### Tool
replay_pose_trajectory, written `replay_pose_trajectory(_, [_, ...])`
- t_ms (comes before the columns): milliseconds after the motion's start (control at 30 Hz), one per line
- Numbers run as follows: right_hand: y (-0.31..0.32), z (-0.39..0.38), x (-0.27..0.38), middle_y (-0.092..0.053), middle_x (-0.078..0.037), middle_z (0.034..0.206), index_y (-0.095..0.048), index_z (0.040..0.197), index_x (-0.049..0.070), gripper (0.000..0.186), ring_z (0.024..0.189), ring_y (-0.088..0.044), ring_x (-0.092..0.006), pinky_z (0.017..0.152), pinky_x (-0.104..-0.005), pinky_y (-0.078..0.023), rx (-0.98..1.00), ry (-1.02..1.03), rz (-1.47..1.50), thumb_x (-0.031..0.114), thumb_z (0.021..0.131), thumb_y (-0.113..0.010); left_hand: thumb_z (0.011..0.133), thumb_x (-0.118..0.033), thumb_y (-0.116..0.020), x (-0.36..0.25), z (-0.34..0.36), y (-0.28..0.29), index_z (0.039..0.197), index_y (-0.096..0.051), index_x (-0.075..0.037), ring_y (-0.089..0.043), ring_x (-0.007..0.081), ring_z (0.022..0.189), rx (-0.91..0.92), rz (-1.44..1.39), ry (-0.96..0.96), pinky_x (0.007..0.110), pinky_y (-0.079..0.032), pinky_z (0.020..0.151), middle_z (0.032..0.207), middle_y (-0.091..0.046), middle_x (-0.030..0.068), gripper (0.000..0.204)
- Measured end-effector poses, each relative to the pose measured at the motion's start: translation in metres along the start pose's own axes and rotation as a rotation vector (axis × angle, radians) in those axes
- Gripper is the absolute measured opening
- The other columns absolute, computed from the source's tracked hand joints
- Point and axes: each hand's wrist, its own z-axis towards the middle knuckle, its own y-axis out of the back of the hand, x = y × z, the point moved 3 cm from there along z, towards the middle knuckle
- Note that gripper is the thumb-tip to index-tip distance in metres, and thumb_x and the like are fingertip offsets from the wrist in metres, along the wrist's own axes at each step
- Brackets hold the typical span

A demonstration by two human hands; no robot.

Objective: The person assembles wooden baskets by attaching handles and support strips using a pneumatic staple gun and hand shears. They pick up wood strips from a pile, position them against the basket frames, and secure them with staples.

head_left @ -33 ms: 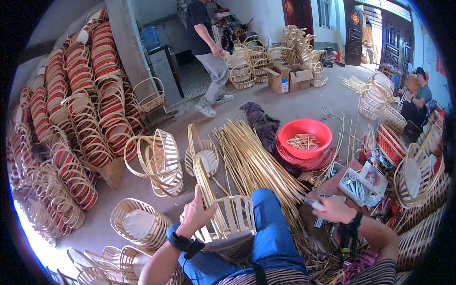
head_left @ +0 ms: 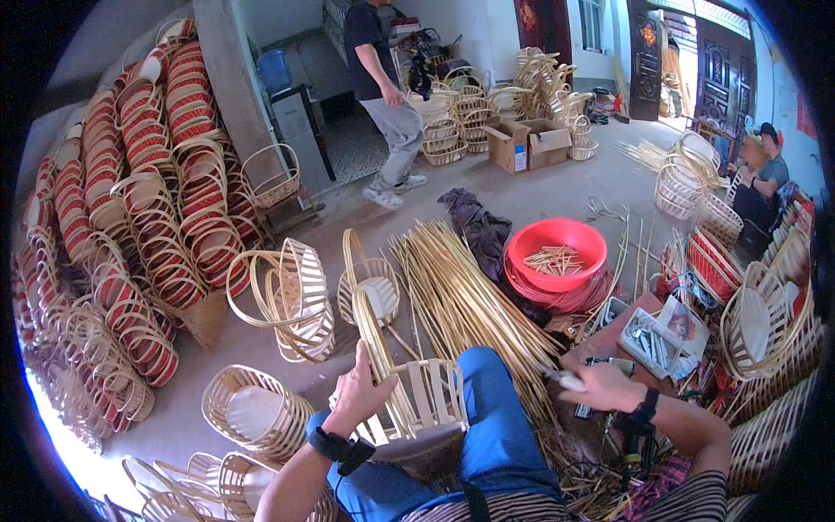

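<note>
A light wooden slatted basket (head_left: 424,388) sits across the person's lap, between the thighs, in the same place as a moment ago; whether it is tilted cannot be told. The left hand (head_left: 359,393) has not visibly moved: its grip is closed around flat wooden strips (head_left: 374,335) that rise at the basket's left end, the thumb laid over them.

The change is at the right hand (head_left: 607,387), which has shifted slightly toward the basket, though it is well apart from it. Its grip is curled round a small pale-handled tool (head_left: 570,380), too blurred to name more closely. As the basket looks unaltered, the shift seems to have brought the tool nearer without any work done on the slats.

Beyond the knees, a sheaf of thin split canes (head_left: 470,304) spreads over the floor. Past it stands a red plastic basin (head_left: 557,230) holding short sticks (head_left: 553,260), with a white tray (head_left: 648,365) of metal pieces nearer the right hand. Two hoop-handled baskets stand on the floor ahead to the left. Farther off, a walking co-worker (head_left: 370,74) has altered stance slightly.
</note>
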Motion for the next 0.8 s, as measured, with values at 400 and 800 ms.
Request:
replay_pose_trajectory(400, [-0.031, 0.039, 0.107, -0.057, -0.018, 0.075, -0.054, 0.095, 0.004, 0.05, 0.069, -0.055, -0.0338, 0.059, -0.0392, -0.043, 0.398, 0.493, 0.202, 0.047, 0.07, -0.055, 0.064, -0.037, -0.059, 0.001, 0.002, -0.004, 0.122, -0.006, 0.011, -0.055, 0.0318, 0.085, 0.001, 0.093, -0.098, 0.037, -0.04, 0.076, 0.091, -0.055, 0.0217, 0.091])
replay_pose_trajectory(800, [-0.042, 0.05, 0.13, -0.057, -0.019, 0.075, -0.055, 0.091, 0.004, 0.052, 0.072, -0.055, -0.0348, 0.062, -0.0396, -0.043, 0.557, 0.478, 0.067, 0.051, 0.069, -0.053, 0.062, -0.038, -0.061, 0.003, 0.005, -0.011, 0.122, -0.005, 0.011, -0.055, 0.0288, 0.085, 0.027, 0.041, -0.089, 0.038, -0.038, 0.075, 0.088, -0.058, 0.0167, 0.095])
